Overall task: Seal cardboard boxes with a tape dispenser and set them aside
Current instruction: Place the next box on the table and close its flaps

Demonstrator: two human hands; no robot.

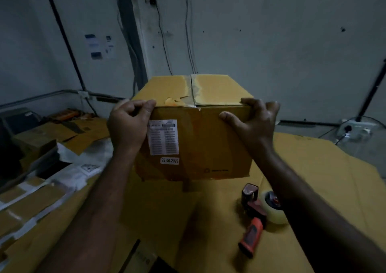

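Note:
A yellow-brown cardboard box (200, 139) stands in the middle of the cardboard-covered table (325, 168), its top flaps closed with torn old tape along the centre seam. A white label and a date sticker are on its near face. My left hand (128, 124) grips the box's near top left corner, fingers curled over the edge. At the near top right corner my right hand (252, 122) holds the box, fingers on top and thumb on the near face. The tape dispenser (253, 218), red-handled with a clear tape roll, lies on the table at the front right, under my right forearm.
Flattened cardboard pieces and white papers (81, 168) pile up at the left. A dark machine (12, 124) sits at the far left. A socket strip with cables (355, 129) is at the back right by the wall. Cables hang down the wall behind the box.

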